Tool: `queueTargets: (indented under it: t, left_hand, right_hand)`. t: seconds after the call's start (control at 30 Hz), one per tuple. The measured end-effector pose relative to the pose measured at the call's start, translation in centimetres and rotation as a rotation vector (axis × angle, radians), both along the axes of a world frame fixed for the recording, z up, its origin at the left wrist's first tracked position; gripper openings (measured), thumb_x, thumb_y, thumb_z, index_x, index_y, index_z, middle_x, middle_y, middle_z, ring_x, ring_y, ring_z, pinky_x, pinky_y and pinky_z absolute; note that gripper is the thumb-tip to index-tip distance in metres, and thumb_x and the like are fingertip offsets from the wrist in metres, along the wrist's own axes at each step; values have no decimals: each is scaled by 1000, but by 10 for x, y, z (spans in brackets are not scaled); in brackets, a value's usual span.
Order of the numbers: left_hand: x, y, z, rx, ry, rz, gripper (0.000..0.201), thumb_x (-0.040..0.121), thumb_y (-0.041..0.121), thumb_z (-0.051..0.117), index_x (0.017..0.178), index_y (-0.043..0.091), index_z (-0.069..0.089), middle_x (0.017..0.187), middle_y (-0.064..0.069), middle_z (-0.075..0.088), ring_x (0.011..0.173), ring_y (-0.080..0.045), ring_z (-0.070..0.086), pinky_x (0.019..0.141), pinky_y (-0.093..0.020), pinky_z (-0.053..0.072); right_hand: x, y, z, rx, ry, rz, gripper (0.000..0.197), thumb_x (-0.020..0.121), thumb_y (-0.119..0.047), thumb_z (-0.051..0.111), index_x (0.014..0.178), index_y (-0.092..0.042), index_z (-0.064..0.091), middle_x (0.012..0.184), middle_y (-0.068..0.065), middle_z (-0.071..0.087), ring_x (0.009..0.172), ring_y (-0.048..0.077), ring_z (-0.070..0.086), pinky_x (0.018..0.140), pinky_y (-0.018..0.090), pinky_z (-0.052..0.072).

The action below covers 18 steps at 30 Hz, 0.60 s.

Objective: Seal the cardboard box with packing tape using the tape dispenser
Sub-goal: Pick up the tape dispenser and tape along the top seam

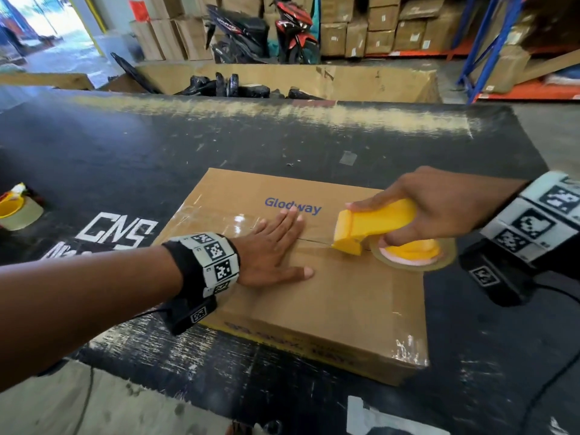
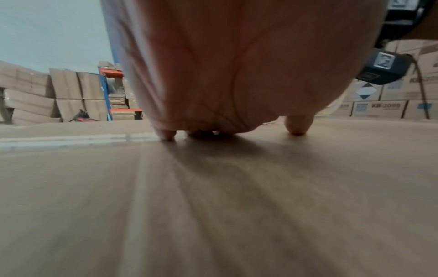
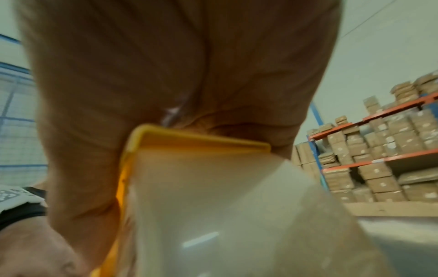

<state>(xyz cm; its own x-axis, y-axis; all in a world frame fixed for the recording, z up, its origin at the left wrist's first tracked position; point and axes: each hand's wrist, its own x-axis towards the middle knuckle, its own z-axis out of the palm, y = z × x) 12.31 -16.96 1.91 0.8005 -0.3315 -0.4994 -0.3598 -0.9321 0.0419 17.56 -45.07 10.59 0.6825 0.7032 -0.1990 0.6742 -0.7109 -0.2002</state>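
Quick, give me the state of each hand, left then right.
Left hand: open, fingers straight, pressing flat on the cardboard box.
Right hand: closed around the yellow tape dispenser, holding it on the box top.

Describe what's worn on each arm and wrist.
Both forearms bare, no sleeves. Left wrist: black strap, white band of black square fiducial tags, black tagged camera block beneath, thin black cable. Right wrist: same tagged band, black tagged camera block, black cable trailing off.

Motorcycles (image 1: 266,29) parked beside stacked cartons (image 1: 376,26).
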Motion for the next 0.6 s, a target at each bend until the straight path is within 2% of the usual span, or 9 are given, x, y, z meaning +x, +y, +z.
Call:
queueTargets:
  t: [0.07, 0.13, 0.17, 0.23, 0.3, 0.4, 0.47, 0.53, 0.6]
  left_hand:
    - [1, -1, -1, 1, 3, -10, 103, 89, 78, 22, 155, 16, -28, 164, -4, -34, 152, -17, -30, 128, -45, -5]
    - [0, 0, -2, 5, 12, -13, 104, 88, 79, 20, 154, 17, -30, 163, -4, -36, 151, -17, -32, 127, -44, -6]
    - [0, 1, -3, 8, 10, -18, 104, 86, 80, 18, 154, 17, -31, 163, -4, -37, 151, -17, -33, 127, -44, -6]
    - [2, 2, -3, 7, 14, -34, 109, 80, 86, 11, 153, 18, -32, 162, -3, -39, 150, -17, -35, 127, -44, -6]
    - [2, 3, -5, -1, 19, -44, 116, 71, 92, 4, 153, 19, -33, 161, -2, -40, 149, -17, -37, 127, -44, -7]
    - [2, 3, -4, -4, 25, -48, 121, 63, 97, -3, 151, 21, -36, 159, 1, -42, 147, -15, -38, 127, -44, -8]
    - [1, 3, -3, -4, 33, -50, 122, 60, 98, -5, 151, 22, -36, 159, 2, -42, 147, -14, -38, 127, -43, -9]
    - [0, 2, -1, -11, 38, -44, 123, 58, 99, -6, 151, 23, -36, 159, 2, -42, 147, -13, -38, 126, -42, -9]
    - [-2, 1, 2, -9, 44, -33, 124, 57, 99, -6, 151, 23, -36, 159, 2, -42, 147, -13, -38, 126, -41, -10]
  right_hand:
    - [-10, -48, 5, 55, 76, -39, 68, 72, -58, 71, 132, -70, 43, 91, -17, 68, 76, 6, 64, 68, 17, 48]
    - [-24, -101, 6, 75, 150, -118, 72, 69, -53, 76, 127, -77, 40, 85, -19, 69, 76, 9, 67, 72, 29, 54]
    - [-31, -124, 4, 49, 149, -157, 74, 69, -51, 78, 124, -80, 38, 82, -22, 68, 74, 8, 66, 72, 32, 55]
    - [-44, -150, 0, -9, 150, -203, 76, 69, -49, 77, 123, -83, 36, 88, -38, 62, 76, 5, 65, 71, 29, 55]
    - [-49, -158, -10, -38, 199, -224, 73, 71, -53, 72, 125, -82, 34, 86, -44, 59, 75, 6, 64, 70, 26, 53]
    - [-42, -148, -29, -68, 198, -235, 70, 69, -53, 68, 125, -80, 37, 76, -40, 63, 73, 2, 63, 67, 19, 51]
    - [-32, -138, -46, -73, 207, -248, 68, 67, -50, 69, 126, -76, 43, 83, -24, 73, 74, 7, 66, 70, 24, 54]
    - [-22, -132, -67, -205, 209, -246, 65, 65, -53, 69, 128, -63, 55, 92, -5, 77, 81, 14, 70, 73, 25, 53]
    - [-24, -136, -86, -385, 195, -260, 64, 61, -58, 71, 124, -48, 66, 104, -4, 78, 95, 17, 72, 78, 22, 50]
